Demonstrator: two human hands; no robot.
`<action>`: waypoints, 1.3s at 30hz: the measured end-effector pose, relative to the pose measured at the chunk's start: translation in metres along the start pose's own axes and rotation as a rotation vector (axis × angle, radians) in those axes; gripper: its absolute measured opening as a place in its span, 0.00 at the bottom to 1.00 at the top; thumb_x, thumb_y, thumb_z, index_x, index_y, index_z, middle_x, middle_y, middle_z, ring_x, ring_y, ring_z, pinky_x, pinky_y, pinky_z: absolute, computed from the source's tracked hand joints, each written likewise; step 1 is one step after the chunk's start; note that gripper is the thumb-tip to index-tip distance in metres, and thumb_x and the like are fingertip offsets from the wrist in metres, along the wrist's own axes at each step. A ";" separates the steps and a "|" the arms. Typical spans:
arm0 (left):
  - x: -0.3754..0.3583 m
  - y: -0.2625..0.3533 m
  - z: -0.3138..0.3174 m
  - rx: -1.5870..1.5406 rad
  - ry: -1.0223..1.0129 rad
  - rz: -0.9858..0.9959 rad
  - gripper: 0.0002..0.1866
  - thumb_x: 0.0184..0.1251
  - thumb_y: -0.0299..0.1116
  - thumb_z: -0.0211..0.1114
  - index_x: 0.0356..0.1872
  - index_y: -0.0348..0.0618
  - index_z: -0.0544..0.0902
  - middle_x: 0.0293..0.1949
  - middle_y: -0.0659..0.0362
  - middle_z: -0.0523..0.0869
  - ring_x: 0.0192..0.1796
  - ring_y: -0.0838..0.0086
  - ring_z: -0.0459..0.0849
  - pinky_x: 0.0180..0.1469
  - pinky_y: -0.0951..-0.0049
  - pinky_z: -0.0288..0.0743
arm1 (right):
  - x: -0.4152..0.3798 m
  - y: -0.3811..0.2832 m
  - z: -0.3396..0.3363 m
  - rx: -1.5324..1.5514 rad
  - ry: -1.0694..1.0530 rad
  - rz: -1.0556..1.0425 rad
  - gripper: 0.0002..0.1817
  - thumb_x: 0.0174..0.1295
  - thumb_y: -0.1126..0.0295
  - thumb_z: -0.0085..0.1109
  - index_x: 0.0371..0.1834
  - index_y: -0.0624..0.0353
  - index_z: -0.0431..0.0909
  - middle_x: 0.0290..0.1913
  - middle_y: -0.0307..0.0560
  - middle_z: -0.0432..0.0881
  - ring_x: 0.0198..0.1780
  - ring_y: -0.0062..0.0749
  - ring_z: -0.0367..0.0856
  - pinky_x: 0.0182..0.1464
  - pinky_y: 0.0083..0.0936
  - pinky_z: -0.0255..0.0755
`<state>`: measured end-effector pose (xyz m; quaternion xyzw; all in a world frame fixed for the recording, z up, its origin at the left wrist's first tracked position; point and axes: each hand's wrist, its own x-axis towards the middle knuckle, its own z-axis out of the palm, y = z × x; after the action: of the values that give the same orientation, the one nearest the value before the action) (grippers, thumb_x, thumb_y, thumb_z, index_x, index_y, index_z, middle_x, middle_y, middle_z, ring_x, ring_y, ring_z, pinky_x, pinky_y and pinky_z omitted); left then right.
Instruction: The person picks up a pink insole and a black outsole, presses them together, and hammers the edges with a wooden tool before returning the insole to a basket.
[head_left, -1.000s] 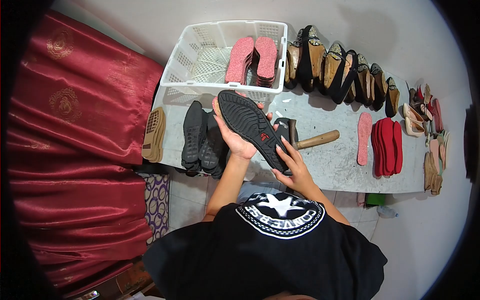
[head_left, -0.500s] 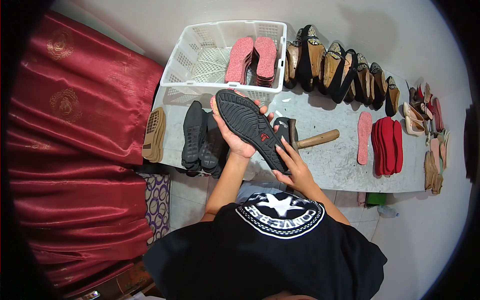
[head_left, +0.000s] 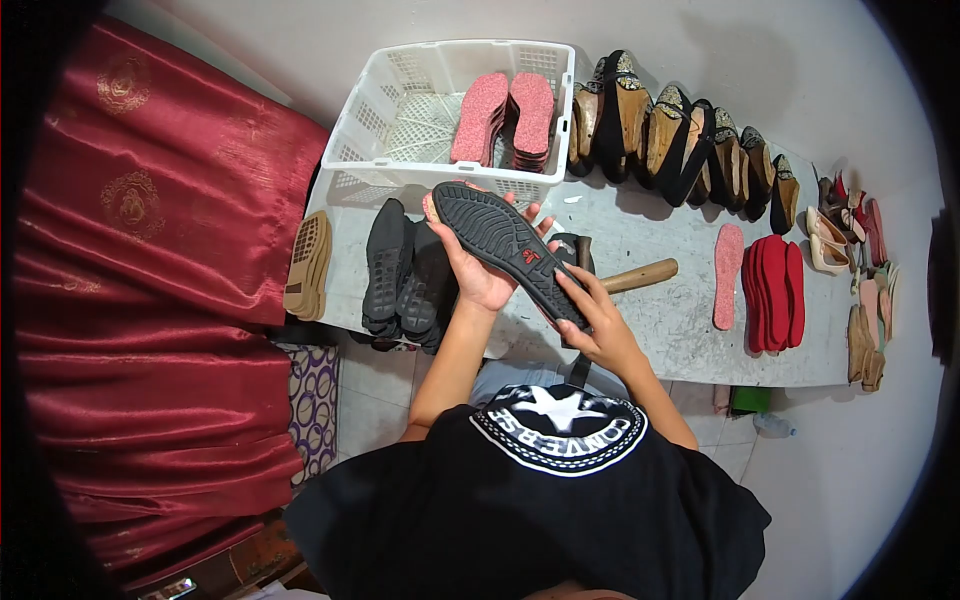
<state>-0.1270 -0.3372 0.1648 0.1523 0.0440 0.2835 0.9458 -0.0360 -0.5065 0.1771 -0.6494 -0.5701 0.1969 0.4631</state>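
A black shoe sole [head_left: 500, 240], ridged and with a red mark near its heel half, is held tilted above the table, tread side up. My left hand [head_left: 482, 282] supports it from beneath, the fingers showing past its far edge. Around the heel end, my right hand [head_left: 605, 325] grips with the thumb at the near side and fingers on top. A strip of pink speckled material [head_left: 431, 207] peeks out under the toe edge. Just behind the sole lies a hammer [head_left: 640, 275] with a wooden handle, its head partly hidden.
A white plastic basket [head_left: 350, 168] holds stacks of pink insoles [head_left: 480, 115]. Left stand black soles [head_left: 388, 260] and tan soles [head_left: 309, 265]. Shoes on lasts [head_left: 665, 140] line the back. Red insoles [head_left: 775, 295] and one pink insole [head_left: 728, 275] lie right; more shoes [head_left: 828, 240] sit beyond.
The sole's heel end has come slightly toward the right and up. My right hand has shifted right with it, its fingers now bent more closely round the heel.
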 end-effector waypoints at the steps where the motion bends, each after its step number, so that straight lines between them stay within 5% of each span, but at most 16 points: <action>1: -0.001 0.000 0.001 0.016 0.010 0.003 0.53 0.38 0.81 0.47 0.57 0.43 0.67 0.54 0.46 0.70 0.58 0.49 0.68 0.56 0.40 0.62 | -0.001 0.001 0.002 -0.023 -0.004 -0.010 0.30 0.53 0.65 0.58 0.61 0.58 0.65 0.61 0.58 0.62 0.58 0.53 0.67 0.57 0.36 0.64; 10: -0.001 -0.004 -0.001 -0.158 -0.089 -0.008 0.39 0.50 0.69 0.52 0.52 0.46 0.66 0.35 0.57 0.67 0.41 0.66 0.71 0.49 0.50 0.69 | -0.008 0.006 0.018 -0.057 0.029 -0.083 0.33 0.46 0.71 0.64 0.60 0.58 0.67 0.62 0.60 0.60 0.61 0.55 0.64 0.59 0.37 0.62; 16: -0.001 -0.004 -0.004 -0.134 -0.170 -0.028 0.44 0.48 0.70 0.53 0.58 0.46 0.64 0.38 0.57 0.68 0.41 0.66 0.71 0.48 0.52 0.68 | -0.010 0.009 0.023 -0.060 0.023 -0.103 0.34 0.47 0.70 0.65 0.61 0.57 0.66 0.63 0.61 0.57 0.62 0.55 0.62 0.60 0.37 0.61; 19: -0.002 -0.003 -0.007 -0.052 -0.182 -0.007 0.44 0.51 0.70 0.52 0.61 0.46 0.61 0.47 0.53 0.70 0.48 0.62 0.72 0.51 0.52 0.68 | -0.011 0.011 0.025 -0.055 0.014 -0.101 0.36 0.48 0.67 0.66 0.62 0.57 0.64 0.64 0.61 0.56 0.63 0.55 0.61 0.61 0.37 0.60; 22: -0.006 -0.028 0.007 0.110 0.100 0.102 0.41 0.56 0.68 0.48 0.62 0.47 0.61 0.54 0.50 0.70 0.54 0.59 0.72 0.54 0.55 0.70 | -0.009 0.010 0.027 -0.036 0.027 -0.076 0.37 0.48 0.65 0.67 0.63 0.57 0.63 0.64 0.61 0.56 0.64 0.55 0.59 0.61 0.38 0.60; 26: -0.011 -0.033 -0.014 0.235 0.101 -0.002 0.37 0.61 0.65 0.42 0.61 0.46 0.63 0.46 0.51 0.77 0.47 0.65 0.77 0.46 0.67 0.76 | -0.008 0.011 0.023 -0.085 0.014 -0.115 0.39 0.49 0.61 0.66 0.64 0.58 0.60 0.63 0.62 0.58 0.61 0.55 0.63 0.59 0.37 0.62; 29: -0.011 -0.022 -0.039 0.046 -0.041 -0.134 0.39 0.59 0.68 0.41 0.59 0.45 0.65 0.44 0.51 0.77 0.42 0.66 0.79 0.40 0.67 0.77 | -0.009 0.026 0.009 0.003 -0.052 -0.059 0.36 0.52 0.63 0.63 0.64 0.59 0.59 0.63 0.59 0.59 0.62 0.51 0.62 0.62 0.36 0.59; 31: -0.011 -0.016 -0.036 0.105 0.099 -0.142 0.44 0.54 0.74 0.37 0.57 0.44 0.66 0.45 0.53 0.77 0.35 0.68 0.78 0.34 0.68 0.76 | -0.011 0.046 -0.002 0.017 0.048 0.059 0.29 0.55 0.72 0.55 0.63 0.61 0.60 0.60 0.54 0.65 0.59 0.48 0.64 0.60 0.36 0.59; 33: -0.012 -0.015 -0.034 0.101 0.164 -0.114 0.47 0.51 0.76 0.34 0.56 0.43 0.66 0.45 0.54 0.76 0.32 0.68 0.77 0.32 0.68 0.75 | -0.013 0.090 -0.009 -0.257 0.098 0.071 0.27 0.51 0.75 0.55 0.58 0.60 0.65 0.55 0.52 0.70 0.58 0.48 0.66 0.59 0.37 0.61; 36: -0.016 -0.016 -0.031 0.128 0.138 -0.077 0.47 0.50 0.77 0.33 0.55 0.42 0.66 0.46 0.55 0.74 0.31 0.67 0.73 0.30 0.68 0.73 | -0.028 0.153 -0.011 -0.616 -0.099 0.060 0.26 0.46 0.78 0.55 0.53 0.57 0.69 0.50 0.50 0.73 0.57 0.46 0.67 0.57 0.37 0.62; 39: -0.019 -0.019 -0.034 0.117 0.128 -0.095 0.48 0.49 0.78 0.32 0.54 0.42 0.66 0.46 0.55 0.75 0.30 0.67 0.74 0.29 0.68 0.74 | -0.032 0.178 -0.004 -0.695 -0.196 -0.010 0.26 0.42 0.78 0.56 0.50 0.54 0.71 0.50 0.48 0.73 0.58 0.43 0.66 0.56 0.37 0.62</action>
<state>-0.1384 -0.3538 0.1263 0.1866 0.1281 0.2445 0.9429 0.0580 -0.5231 0.0231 -0.7433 -0.6479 0.0502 0.1587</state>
